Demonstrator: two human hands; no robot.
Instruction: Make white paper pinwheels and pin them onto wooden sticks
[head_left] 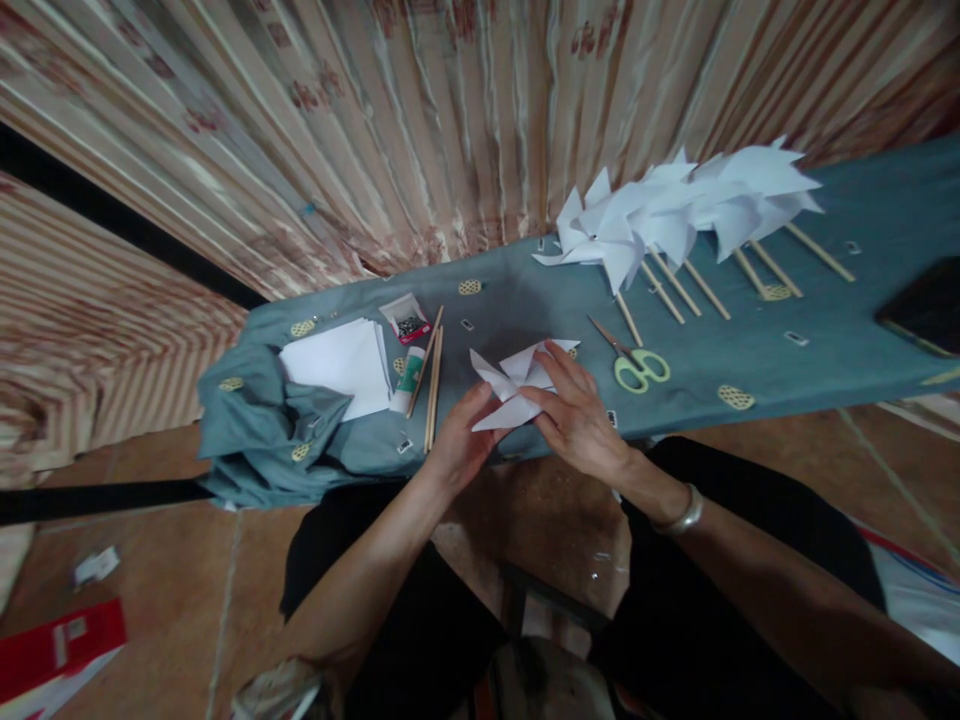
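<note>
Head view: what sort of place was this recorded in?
Probably a home-like room used for papercraft, judging by the striped beige fabric curtain, brown tiled floor, and white paper pinwheels on thin wooden sticks.

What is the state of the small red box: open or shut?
Open: the small red box shows small metallic pieces inside it.

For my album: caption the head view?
Left hand and right hand hold a paper pinwheel near scissors and pinwheels on wooden sticks.
</note>
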